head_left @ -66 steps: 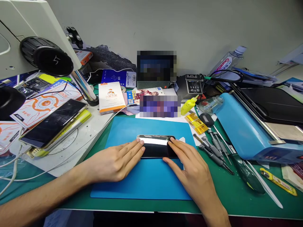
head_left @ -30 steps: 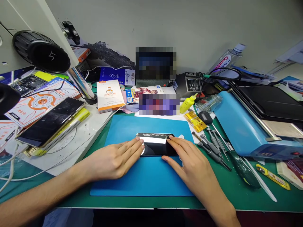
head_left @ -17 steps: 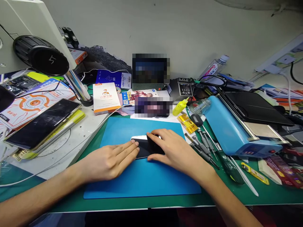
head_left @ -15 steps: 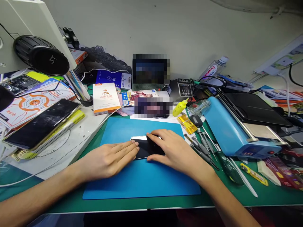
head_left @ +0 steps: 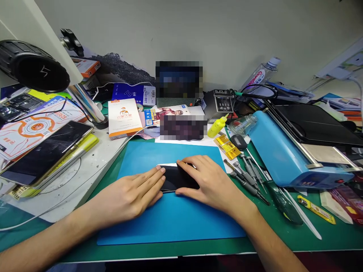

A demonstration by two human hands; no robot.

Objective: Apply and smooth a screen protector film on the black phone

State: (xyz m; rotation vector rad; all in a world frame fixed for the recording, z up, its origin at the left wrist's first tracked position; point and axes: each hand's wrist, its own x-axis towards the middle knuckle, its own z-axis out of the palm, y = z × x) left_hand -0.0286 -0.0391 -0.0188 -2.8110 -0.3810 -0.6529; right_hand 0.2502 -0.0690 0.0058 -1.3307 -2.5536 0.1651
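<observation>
A black smartphone (head_left: 174,179) lies screen up on the blue mat (head_left: 176,219), long side across. My left hand (head_left: 136,190) covers its left end, with straight fingers pressed together over the glass and the thumb by the near edge. From the right, my right hand (head_left: 208,179) grips the phone's other end, with fingertips at the far edge and thumb at the near edge. Both ends of the phone are partly hidden under my hands.
Screwdrivers (head_left: 246,179), a yellow bottle (head_left: 217,126) and a blue machine (head_left: 289,151) stand or lie to the right. On the left are a microscope (head_left: 36,68) and another phone (head_left: 48,151) on a pile. A white-and-orange box (head_left: 124,118) lies behind the mat.
The camera view has shifted slightly. My left thumb now shows beside the phone's near edge. Both hands stay on the phone, which remains in about the same place on the mat.
</observation>
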